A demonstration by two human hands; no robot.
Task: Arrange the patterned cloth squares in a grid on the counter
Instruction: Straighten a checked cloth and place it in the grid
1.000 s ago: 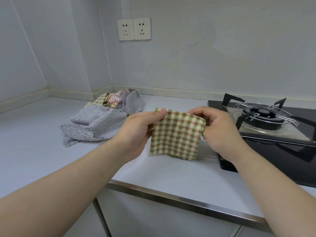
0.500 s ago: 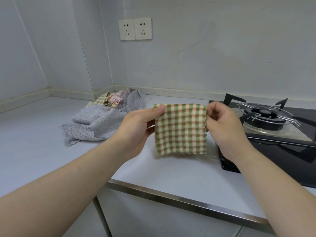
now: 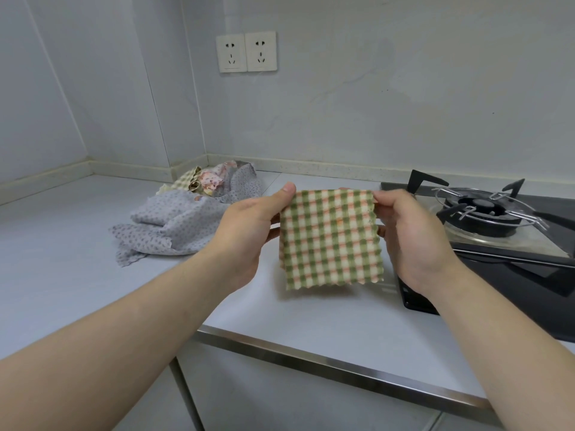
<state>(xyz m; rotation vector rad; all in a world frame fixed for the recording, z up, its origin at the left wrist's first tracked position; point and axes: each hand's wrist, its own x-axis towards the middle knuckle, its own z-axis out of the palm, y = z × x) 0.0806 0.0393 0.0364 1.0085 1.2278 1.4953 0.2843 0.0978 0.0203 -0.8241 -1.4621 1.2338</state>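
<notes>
Held one green-and-orange checked cloth square [image 3: 329,241] hanging over the white counter [image 3: 62,244], just left of the single gas burner [image 3: 479,209]. Pinched its two top corners, thumb against fingers, with left hand [image 3: 245,231] and right hand [image 3: 413,237]. Noted one crumpled heap of patterned cloths [image 3: 186,213] in the back corner, under two wall sockets [image 3: 246,52].

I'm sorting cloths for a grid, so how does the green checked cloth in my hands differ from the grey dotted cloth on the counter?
The green and orange checked cloth square is held up flat, its top corners pinched by the left hand and right hand; the grey dotted cloth lies crumpled on the white counter, untouched. The checked cloth shows crossing stripes; the grey cloth shows small dots. Both have wavy-cut edges.
</notes>
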